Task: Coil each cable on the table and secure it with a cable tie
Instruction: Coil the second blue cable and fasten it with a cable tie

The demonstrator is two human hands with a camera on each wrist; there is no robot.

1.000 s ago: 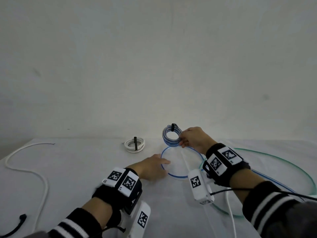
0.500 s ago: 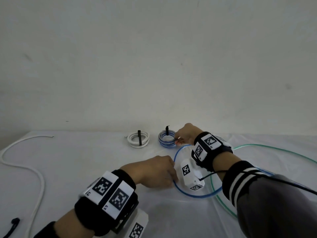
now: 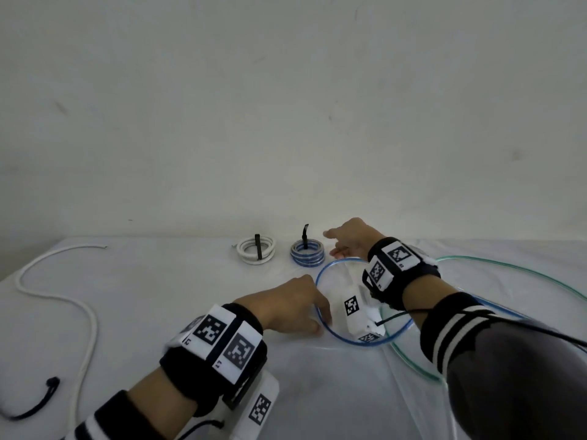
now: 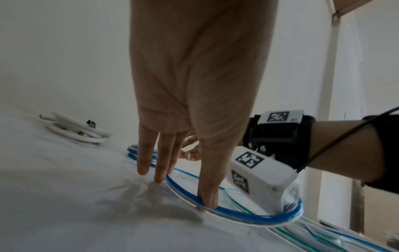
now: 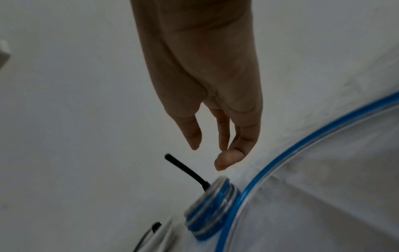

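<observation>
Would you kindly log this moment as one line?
right hand: open, off blue coil | left hand: fingers on loose blue cable | white coil: tied

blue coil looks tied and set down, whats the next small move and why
Probably bring the open right hand back to the loose blue-striped clear cable, since the tied blue coil lies released beside the tied white coil, and the left hand already presses that loop.

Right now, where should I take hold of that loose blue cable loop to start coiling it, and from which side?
Pinch the blue cable loop on its left arc, coming from above: it lies flat on the table, and the left hand already rests its fingertips there. The right hand hovers open.
</observation>
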